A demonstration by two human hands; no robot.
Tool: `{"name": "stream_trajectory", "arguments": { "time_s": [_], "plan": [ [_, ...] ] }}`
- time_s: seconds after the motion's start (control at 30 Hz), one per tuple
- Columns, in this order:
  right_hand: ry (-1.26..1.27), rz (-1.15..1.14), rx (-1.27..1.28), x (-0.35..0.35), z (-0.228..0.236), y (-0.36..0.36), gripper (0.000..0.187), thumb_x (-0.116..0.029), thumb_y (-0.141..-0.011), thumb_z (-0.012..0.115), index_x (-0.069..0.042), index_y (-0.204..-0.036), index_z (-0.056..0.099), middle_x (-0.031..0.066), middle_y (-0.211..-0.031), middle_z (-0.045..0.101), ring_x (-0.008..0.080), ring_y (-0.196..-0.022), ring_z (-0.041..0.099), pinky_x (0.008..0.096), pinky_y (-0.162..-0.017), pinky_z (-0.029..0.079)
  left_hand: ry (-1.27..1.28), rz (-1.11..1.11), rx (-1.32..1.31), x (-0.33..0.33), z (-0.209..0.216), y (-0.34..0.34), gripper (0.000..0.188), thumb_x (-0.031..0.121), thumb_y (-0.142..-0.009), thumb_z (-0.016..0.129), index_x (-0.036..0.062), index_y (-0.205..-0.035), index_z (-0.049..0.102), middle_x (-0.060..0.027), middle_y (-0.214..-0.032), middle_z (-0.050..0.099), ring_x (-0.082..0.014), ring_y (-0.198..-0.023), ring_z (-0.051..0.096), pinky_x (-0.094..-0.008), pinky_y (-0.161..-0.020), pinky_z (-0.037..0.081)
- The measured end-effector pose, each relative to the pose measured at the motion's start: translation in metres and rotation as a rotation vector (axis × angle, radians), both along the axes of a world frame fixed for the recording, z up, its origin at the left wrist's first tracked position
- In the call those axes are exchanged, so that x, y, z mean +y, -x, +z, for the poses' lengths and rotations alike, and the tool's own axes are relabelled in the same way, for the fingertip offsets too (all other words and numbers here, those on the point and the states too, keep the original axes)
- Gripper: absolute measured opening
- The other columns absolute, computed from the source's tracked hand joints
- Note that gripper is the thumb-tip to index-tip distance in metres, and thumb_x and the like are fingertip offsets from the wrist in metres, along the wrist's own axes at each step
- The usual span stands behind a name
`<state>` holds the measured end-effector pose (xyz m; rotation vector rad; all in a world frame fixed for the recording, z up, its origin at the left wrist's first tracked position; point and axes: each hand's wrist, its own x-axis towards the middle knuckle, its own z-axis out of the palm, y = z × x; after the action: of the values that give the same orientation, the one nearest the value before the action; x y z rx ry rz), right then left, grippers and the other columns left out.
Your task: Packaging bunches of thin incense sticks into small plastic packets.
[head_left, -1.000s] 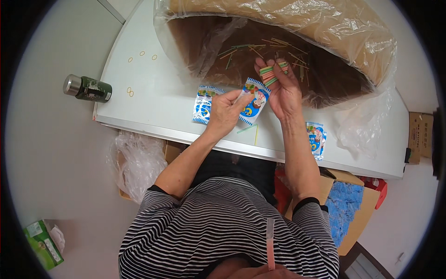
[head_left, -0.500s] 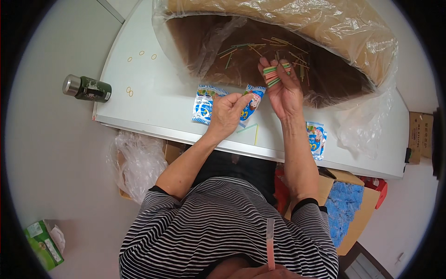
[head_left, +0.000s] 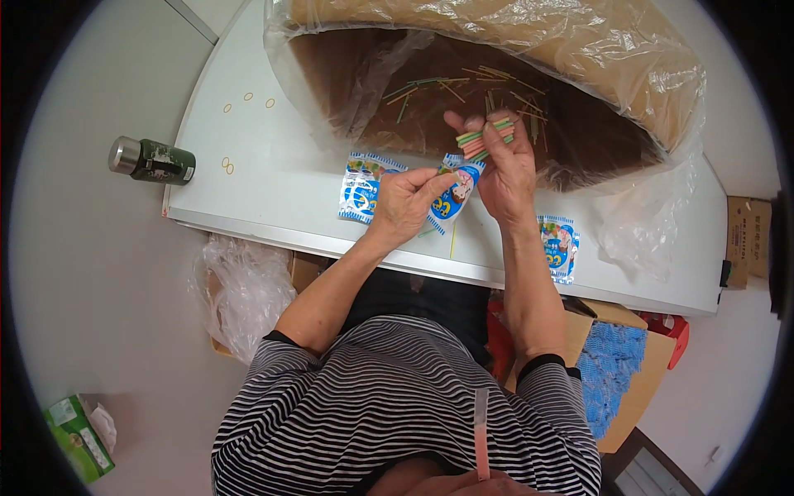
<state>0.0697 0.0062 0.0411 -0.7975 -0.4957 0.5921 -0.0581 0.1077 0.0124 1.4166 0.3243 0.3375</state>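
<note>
My left hand point(head_left: 403, 202) pinches a small blue and white packet point(head_left: 457, 192) between thumb and fingers, tilted above the table. Close beside its upper end, my right hand point(head_left: 509, 178) grips a bundle of thin green, pink and yellowish sticks point(head_left: 486, 139), their ends pointing left. Whether bundle and packet touch I cannot tell. More such packets point(head_left: 357, 188) lie just left of my left hand, partly covered by it. Another packet point(head_left: 559, 248) rests right of my right forearm. A thin yellow stick point(head_left: 453, 241) lies on the table below the held packet.
A large carton lined with clear plastic point(head_left: 579, 50) opens toward me, with loose sticks point(head_left: 496, 74) inside. A thermos flask point(head_left: 153, 160) and several rubber bands point(head_left: 227, 165) are at the left. Below the table's front edge point(head_left: 331, 245) stand a plastic-filled box point(head_left: 244, 285) and a carton of blue packets point(head_left: 612, 372).
My right hand has come slightly left and down with the sticks, nearer the packet. The packet in my left hand has turned to show more of its front.
</note>
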Motion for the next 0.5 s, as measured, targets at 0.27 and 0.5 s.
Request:
{"name": "stream_trajectory", "arguments": {
  "time_s": [0.27,0.5],
  "plan": [
    [0.121,0.047,0.024,-0.0059,-0.005,0.0057,0.027,-0.011,-0.099,0.052,-0.007,-0.124,0.046,0.0153,-0.097,0.068,0.0405,-0.115,0.06,0.0451,-0.096,0.049,-0.044,0.068,-0.004,-0.0009,-0.0016,0.0006,0.024,0.021,-0.093,0.069,-0.0017,-0.098,0.074,0.0001,-0.077,0.071,0.0003,-0.068,0.056,-0.018,-0.058,0.046],
    [0.302,0.013,-0.071,-0.0089,-0.0092,0.0071,0.024,-0.018,-0.1,0.047,-0.002,-0.118,0.053,0.0169,-0.107,0.068,0.0319,-0.118,0.06,0.0379,-0.098,0.047,0.043,0.096,0.001,-0.0076,0.0012,-0.0052,0.026,0.02,-0.092,0.07,-0.003,-0.104,0.072,-0.002,-0.082,0.072,-0.0009,-0.073,0.06,-0.0174,-0.063,0.049]
  ]
}}
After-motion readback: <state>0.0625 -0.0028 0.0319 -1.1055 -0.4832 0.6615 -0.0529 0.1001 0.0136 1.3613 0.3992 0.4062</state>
